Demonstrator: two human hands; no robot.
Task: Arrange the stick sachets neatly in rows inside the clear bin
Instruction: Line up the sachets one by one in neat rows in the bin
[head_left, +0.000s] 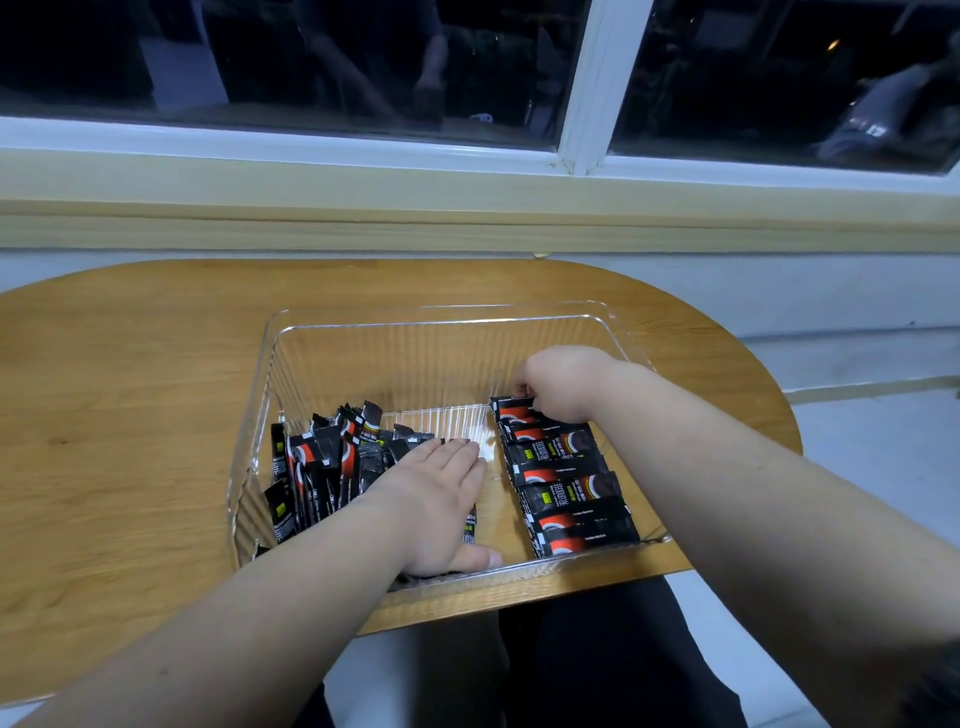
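Two hands in clear bin (441, 321): left hand (434, 499) flat, grip wide, on loose sachets (322, 457); right hand (563, 382) pinches far sachet (511, 408).

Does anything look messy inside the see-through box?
Yes. In the clear plastic bin, the black-and-red stick sachets on the left are a jumbled heap, leaning every which way, partly under the flat left hand. The sachet row on the right lies neatly overlapped, with the right hand pinching its far end.

Dim, soft, edge-warped wide-angle view
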